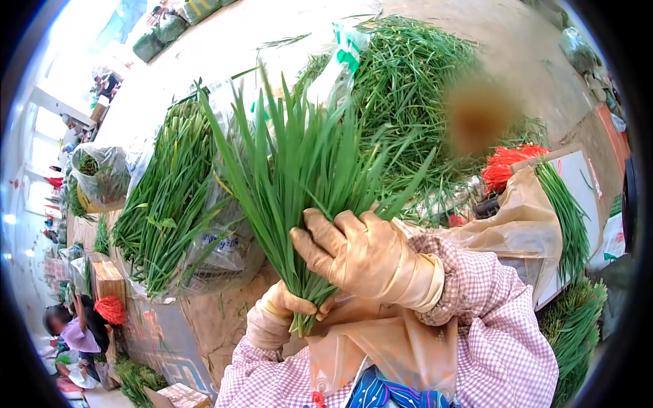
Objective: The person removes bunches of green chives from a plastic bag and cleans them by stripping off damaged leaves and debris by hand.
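Observation:
A bunch of garlic chives stands upright in front of me, its long flat green leaves fanning out at the top. My left hand, in a beige rubber glove, is closed round the lower stems near their cut ends. Higher up, my right hand, gloved the same way, wraps its fingers round the leaves from the right side. Part of the left hand's fingers is hidden behind the stems. Beyond the bunch lies a big loose heap of chives. To the left, more chives lie on a plastic bag.
Red ties lie at the right, near a bundle of trimmed chives on a white board. More green bundles sit at lower right. At far left a person in a purple shirt is near a red tie bundle.

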`<state>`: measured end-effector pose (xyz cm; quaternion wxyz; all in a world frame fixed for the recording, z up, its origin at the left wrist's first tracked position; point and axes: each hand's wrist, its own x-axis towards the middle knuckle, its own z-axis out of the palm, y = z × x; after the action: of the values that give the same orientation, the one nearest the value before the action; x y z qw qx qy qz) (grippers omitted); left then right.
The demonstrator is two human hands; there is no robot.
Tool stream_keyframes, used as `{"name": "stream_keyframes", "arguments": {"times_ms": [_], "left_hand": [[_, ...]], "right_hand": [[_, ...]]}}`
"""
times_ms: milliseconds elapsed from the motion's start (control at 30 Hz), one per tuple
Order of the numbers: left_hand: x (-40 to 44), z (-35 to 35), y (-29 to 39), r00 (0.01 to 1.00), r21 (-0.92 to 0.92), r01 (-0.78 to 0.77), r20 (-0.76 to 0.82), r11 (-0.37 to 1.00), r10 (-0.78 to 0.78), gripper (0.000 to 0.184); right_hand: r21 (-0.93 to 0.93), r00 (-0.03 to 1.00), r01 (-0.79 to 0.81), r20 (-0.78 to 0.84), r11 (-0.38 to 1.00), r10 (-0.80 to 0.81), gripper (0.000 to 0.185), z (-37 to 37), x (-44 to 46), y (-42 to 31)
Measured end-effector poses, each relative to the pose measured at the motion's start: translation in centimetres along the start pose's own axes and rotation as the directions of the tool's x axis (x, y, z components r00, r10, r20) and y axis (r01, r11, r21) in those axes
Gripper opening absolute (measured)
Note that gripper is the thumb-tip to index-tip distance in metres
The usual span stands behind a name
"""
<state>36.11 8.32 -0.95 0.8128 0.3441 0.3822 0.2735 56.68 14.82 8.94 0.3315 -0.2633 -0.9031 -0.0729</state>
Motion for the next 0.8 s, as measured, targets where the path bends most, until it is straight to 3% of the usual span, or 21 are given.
{"name": "stream_keyframes", "arguments": {"times_ms": [167,267,567,700,800], "left_hand": [[-0.4,-1.0,-1.6,0.999,-0.065,0.041,0.007,0.997,-0.041,0.069],[-0.5,-1.2,-2.0,0.997,-0.072,0.068,-0.019,0.995,-0.070,0.070],[-0.4,-1.4,-1.5,0.995,-0.127,0.098,0.018,0.987,-0.097,0.068],[-0.2,-1.7,-2.0,0.994,-0.004,0.106,0.029,0.994,-0.106,0.065],[-0.2,-2.1,-2.9,0.998,-0.052,0.068,0.005,0.996,-0.067,0.063]], "right_hand": [[-0.040,0.999,-0.035,-0.012,0.999,0.035,0.041,1.3,-1.8,-0.1],[0.008,0.995,-0.061,-0.084,0.998,0.062,0.043,1.6,-2.5,-0.1],[0.131,0.975,-0.212,-0.045,0.969,0.219,0.040,1.7,-3.6,1.1],[0.369,0.919,-0.353,-0.036,0.860,0.393,0.029,1.8,-3.9,2.2],[0.565,0.870,-0.409,0.005,0.716,0.492,0.036,2.2,-4.1,2.6]]}}
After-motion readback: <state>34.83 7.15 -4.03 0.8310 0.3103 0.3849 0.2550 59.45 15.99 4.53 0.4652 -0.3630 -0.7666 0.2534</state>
